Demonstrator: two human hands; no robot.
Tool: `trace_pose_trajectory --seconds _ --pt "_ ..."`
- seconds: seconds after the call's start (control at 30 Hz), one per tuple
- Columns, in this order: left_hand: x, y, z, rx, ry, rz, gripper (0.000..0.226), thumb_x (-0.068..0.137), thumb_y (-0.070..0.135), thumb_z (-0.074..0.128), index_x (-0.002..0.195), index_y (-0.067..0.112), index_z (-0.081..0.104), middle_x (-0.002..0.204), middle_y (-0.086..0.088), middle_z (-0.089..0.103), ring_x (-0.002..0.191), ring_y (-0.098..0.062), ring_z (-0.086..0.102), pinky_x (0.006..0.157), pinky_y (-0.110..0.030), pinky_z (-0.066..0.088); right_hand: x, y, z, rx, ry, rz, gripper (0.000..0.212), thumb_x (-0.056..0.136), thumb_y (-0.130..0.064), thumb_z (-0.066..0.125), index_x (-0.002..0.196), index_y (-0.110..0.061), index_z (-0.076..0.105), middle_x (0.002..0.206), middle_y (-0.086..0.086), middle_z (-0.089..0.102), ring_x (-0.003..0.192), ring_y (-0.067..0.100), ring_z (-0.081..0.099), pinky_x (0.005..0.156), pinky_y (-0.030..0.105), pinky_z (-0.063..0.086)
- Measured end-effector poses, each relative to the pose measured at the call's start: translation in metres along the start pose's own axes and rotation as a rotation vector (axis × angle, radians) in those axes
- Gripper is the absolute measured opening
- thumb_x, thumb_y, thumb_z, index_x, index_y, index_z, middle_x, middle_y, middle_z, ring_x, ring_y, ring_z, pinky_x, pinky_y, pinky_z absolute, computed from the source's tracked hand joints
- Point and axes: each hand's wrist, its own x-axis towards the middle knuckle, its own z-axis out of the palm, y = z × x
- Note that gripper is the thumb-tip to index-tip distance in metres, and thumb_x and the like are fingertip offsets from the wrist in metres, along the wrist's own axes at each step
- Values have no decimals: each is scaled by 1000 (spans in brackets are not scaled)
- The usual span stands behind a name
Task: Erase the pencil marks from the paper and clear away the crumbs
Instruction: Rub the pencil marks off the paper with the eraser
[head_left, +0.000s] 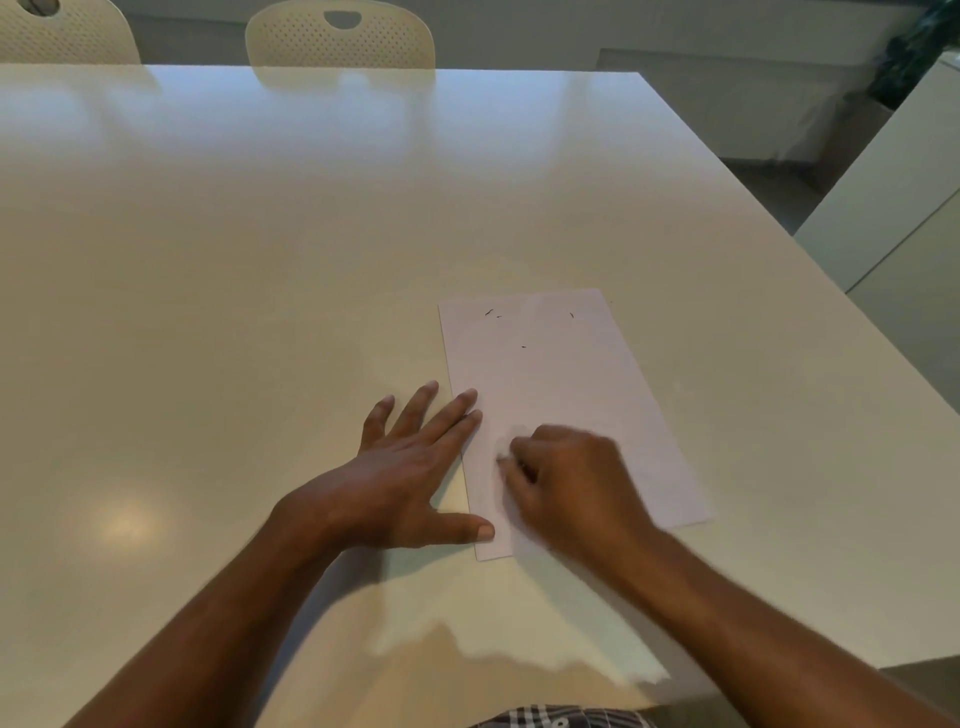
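Note:
A white sheet of paper (550, 374) lies on the table, right of centre. Several small dark eraser crumbs (489, 313) sit near its far end. My left hand (410, 467) lies flat with fingers spread, its fingertips and thumb pressing the paper's left edge. My right hand (566, 480) is curled over the paper's near part and pinches a small whitish eraser (502, 458), whose tip touches the sheet. The right hand is motion-blurred. Pencil marks are too faint to make out.
The pale glossy table (260, 312) spreads wide to the left and beyond the paper. Two perforated cream chairs (340, 36) stand at the far edge. The table's right edge runs close to the paper, with a white cabinet (893, 208) beyond.

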Motion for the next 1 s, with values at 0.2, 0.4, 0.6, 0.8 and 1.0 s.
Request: trace_pose_trajectory --seconds 0.2,0.4,0.6,0.8,1.0 --pt "1 -1 0 9 0 -5 115 76 92 33 156 29 -20 152 18 -44 135 -9 -49 118 -50 -21 17 33 -6 -131 54 75 25 81 -27 62 59 -16 63 57 -1 53 52 27 57 49 27 39" --pt "1 0 0 16 -20 2 116 75 93 30 155 27 -23 151 17 -46 135 -11 -50 117 -51 -22 -9 -11 0 4 -103 -45 24 88 -29 59 68 -18 67 62 -5 56 52 17 54 50 28 45" --pt "0 0 0 3 -14 5 115 77 91 33 155 28 -22 151 18 -46 135 -10 -50 117 -51 -22 25 30 -8 -107 64 104 29 86 -27 62 58 -21 56 57 -6 47 53 23 54 51 28 37" --pt "1 -1 0 3 -27 11 114 78 90 34 154 27 -24 151 16 -47 133 -11 -51 117 -50 -23 0 -9 1 -39 -117 -58 26 90 -31 57 69 -19 67 62 -4 54 53 19 53 51 28 43" --pt "1 0 0 10 -29 1 113 79 89 35 153 29 -26 150 17 -48 133 -11 -51 116 -50 -25 20 16 -4 -121 54 70 25 87 -27 60 63 -16 63 59 -2 51 54 25 55 50 29 38"
